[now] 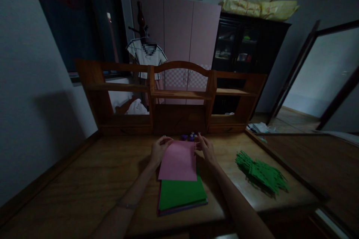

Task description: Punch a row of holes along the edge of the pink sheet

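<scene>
Left hand (158,149) and right hand (205,147) pinching the far corners of a pink paper sheet (178,160) — lying atop a green-topped stack of coloured paper (181,194) on the wooden desk (84,179); green paper strips (260,173) heaped right.

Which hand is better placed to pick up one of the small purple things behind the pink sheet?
The right hand, probably. Its fingers rest at the far right corner of the pink sheet, next to the small purple things. The left hand is farther away.
</scene>
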Demonstrator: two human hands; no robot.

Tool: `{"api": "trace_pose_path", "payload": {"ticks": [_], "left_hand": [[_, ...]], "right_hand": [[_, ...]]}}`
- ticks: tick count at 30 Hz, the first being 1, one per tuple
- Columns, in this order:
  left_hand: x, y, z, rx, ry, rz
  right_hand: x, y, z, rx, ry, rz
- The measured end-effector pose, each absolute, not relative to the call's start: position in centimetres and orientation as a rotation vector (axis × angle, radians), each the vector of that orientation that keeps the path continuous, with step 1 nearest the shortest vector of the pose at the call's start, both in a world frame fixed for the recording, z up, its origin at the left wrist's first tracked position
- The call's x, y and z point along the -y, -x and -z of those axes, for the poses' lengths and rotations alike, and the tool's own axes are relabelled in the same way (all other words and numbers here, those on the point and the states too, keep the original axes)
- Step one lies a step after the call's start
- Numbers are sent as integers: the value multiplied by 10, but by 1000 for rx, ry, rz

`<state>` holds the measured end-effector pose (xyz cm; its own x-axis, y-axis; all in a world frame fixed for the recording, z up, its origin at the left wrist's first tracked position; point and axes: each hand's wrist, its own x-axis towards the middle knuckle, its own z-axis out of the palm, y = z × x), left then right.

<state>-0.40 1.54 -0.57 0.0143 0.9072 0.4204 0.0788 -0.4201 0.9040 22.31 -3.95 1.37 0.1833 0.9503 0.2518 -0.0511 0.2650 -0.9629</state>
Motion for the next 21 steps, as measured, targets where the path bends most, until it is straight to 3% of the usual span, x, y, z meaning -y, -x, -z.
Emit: {"api": "trace_pose_path", "payload": {"ticks": [9,21], "left_hand": [[-15,4,5,-1032,-1543,-1536],[-12,13,6,-1145,-1418,-1766]], "right_hand": [[26,-227,-4,1071,948,-1218],[32,-223,-3,1402,1035,-974]]}}
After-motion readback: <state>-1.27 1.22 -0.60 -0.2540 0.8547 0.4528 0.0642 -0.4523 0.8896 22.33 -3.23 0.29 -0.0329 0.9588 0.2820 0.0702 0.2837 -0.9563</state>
